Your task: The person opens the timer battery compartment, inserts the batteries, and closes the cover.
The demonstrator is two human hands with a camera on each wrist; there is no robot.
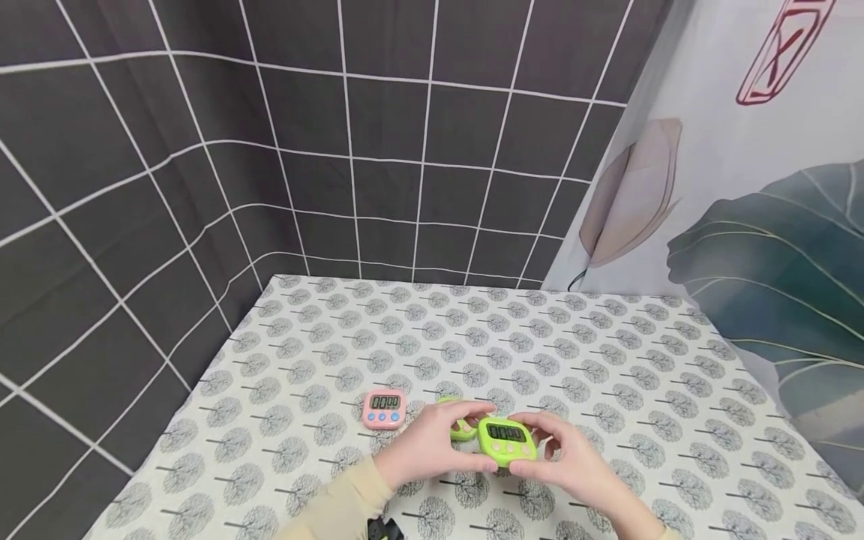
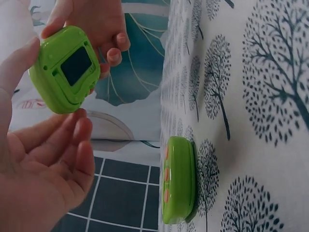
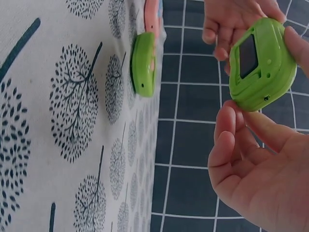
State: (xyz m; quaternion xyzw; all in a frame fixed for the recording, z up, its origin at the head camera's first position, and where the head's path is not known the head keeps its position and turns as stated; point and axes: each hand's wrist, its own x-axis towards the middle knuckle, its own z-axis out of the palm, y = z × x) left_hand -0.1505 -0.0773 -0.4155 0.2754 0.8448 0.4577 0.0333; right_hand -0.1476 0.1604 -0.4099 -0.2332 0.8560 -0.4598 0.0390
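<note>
Both hands hold a lime-green digital timer [image 1: 508, 441] above the table, its display and pale buttons facing up toward the head camera. My left hand [image 1: 432, 444] has its thumb and fingertips at the timer's left side. On the opposite side my right hand [image 1: 570, 457] pinches the edge between thumb and fingers. The wrist views show the timer's back [image 2: 72, 67], with a dark rectangle set into it. A second green timer [image 2: 178, 181] lies on the table, partly hidden behind the left hand in the head view. Left of it lies a pink timer [image 1: 385, 409] with blue buttons.
A white cloth with grey tree prints [image 1: 324, 375] covers the table. Dark curtain [image 1: 385, 180] with white grid lines hangs behind and to the left. At the right hangs a pale curtain [image 1: 709, 135] with large leaves. A small black object [image 1: 385, 529] shows at the bottom edge.
</note>
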